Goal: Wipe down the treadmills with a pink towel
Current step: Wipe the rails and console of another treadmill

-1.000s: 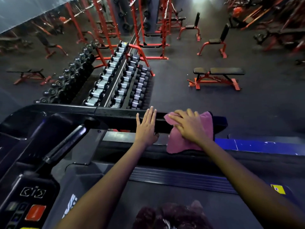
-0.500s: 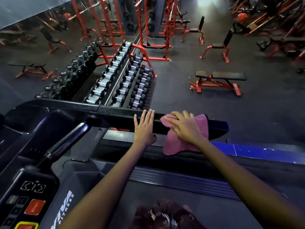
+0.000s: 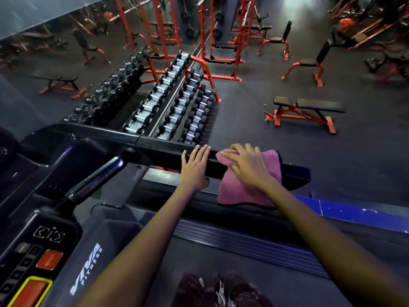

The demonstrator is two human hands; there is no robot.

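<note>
Pink towel (image 3: 250, 187) on handrail (image 3: 159, 147) beneath right-hand fingers (image 3: 238, 155)

Treadmill handrail (image 3: 155, 149): left hand (image 3: 194, 169) flat on it, right hand (image 3: 245, 167) just beside pressing pink towel (image 3: 239, 191) draped over; dumbbell rack (image 3: 177, 103) beyond.

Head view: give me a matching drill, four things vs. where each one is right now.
Things:
1. towel
2. left hand
3. weight bench
4. dumbbell rack

Places:
A. flat on the bare handrail
B. on the floor, far right
C. beyond the rail, left of the bench
D. draped over the rail under the right hand

Pairs: 1-D, 2-A, 3-B, 4-C
</note>
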